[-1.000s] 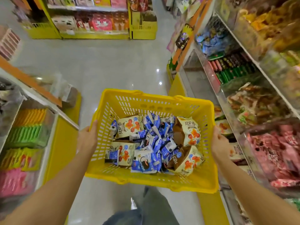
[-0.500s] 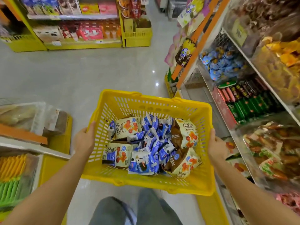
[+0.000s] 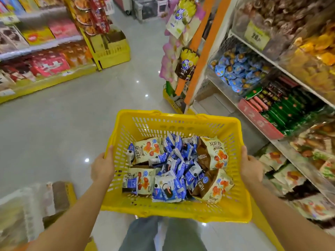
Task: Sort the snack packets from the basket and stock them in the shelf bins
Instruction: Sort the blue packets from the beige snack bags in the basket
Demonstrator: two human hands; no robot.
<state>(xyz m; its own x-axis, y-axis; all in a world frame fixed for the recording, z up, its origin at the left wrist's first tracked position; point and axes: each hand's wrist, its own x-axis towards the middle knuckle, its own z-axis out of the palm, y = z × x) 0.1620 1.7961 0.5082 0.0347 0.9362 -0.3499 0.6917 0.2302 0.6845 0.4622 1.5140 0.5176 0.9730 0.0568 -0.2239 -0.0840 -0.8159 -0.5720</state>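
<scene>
Two hands carry a yellow basket (image 3: 174, 115) level, left hand (image 3: 102, 167) gripping its rim at nine o'clock, right hand (image 3: 251, 167) at three, likely so the unsorted snack packets (image 3: 177, 165) inside cannot spill near shelf bins (image 3: 235, 69) at two o'clock.

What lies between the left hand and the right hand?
In the head view, the yellow basket, holding blue packets and cream packets; the left hand and right hand each grip a side rim.

Glossy grey floor (image 3: 72, 115) — yellow crate (image 3: 114, 51) beyond.
</scene>
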